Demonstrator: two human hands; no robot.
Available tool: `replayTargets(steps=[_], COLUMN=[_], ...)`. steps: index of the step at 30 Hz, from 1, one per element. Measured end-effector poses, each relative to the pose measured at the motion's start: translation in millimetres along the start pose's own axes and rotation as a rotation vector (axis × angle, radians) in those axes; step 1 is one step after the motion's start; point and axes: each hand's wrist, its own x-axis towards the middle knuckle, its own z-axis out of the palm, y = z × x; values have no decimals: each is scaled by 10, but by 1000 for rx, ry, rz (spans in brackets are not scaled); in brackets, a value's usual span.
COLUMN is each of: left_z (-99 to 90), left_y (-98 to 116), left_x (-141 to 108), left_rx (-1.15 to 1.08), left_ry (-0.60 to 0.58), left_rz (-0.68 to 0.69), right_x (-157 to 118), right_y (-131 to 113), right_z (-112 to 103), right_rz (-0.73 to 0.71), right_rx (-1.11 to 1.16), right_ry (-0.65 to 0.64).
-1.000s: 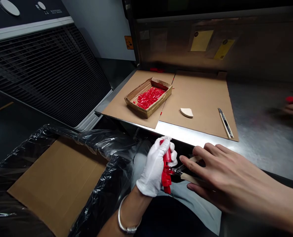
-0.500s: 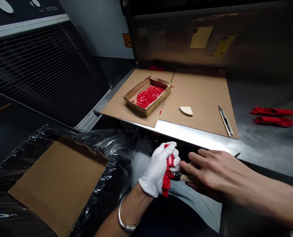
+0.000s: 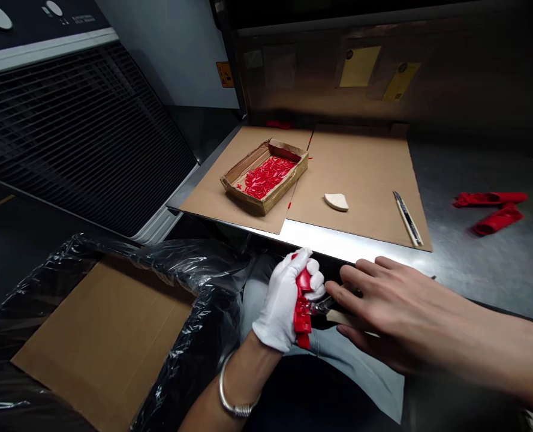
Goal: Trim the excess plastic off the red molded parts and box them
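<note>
My left hand (image 3: 280,303), in a white glove, is closed around a red plastic part (image 3: 303,321) above my lap. The part's lower end sticks out below the fingers, with small blocky details along it. My bare right hand (image 3: 383,300) is closed on nippers (image 3: 349,320) with a pale handle. Their metal head touches or nearly touches the side of the red part; the exact contact is too small to tell. Two similar red plastic parts (image 3: 491,199) lie on the metal bench at the right, the nearer one at an angle.
A cardboard tray (image 3: 266,207) holds many red scraps on cardboard sheets (image 3: 360,162). Near it lie a pale wedge-shaped piece (image 3: 336,201) and a utility knife (image 3: 407,219). At lower left stands a box lined with black plastic (image 3: 203,324). A slatted machine (image 3: 81,132) is behind it.
On the bench, the nearer of the two red parts has turned from parallel to slanted. My hands stay together with the red part and nippers, shifting only slightly. The view has moved a little.
</note>
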Motion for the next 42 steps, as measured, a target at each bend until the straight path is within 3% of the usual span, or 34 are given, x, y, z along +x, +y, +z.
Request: replayTargets(steps=[6, 9, 15, 17, 23, 25, 32, 42], left_z=[33, 28, -50, -42, 67, 73, -25, -293], left_y=[-14, -3, -6, -4, 6, -7, -55, -144], left_x=[6, 27, 85, 84, 37, 30, 80, 257], left_rx=[-10, -7, -45, -50, -122, -127, -3, -296], left_ry=[80, 77, -145, -168, 34, 49, -9, -210], left_rz=[14, 6, -77, -82, 61, 71, -133, -298], right_x=[-6, -19, 19, 37, 70, 72, 81, 318], right_y=[117, 111, 16, -18, -47, -18, 97, 146], right_z=[188, 178, -67, -118, -97, -53, 41, -144], right_rz=[-56, -53, -7, 1, 4, -23, -112, -46], right_rx=[125, 170, 89, 43, -29, -24, 41, 193], right_ry=[-72, -96, -96, -84, -71, -70, -168, -460])
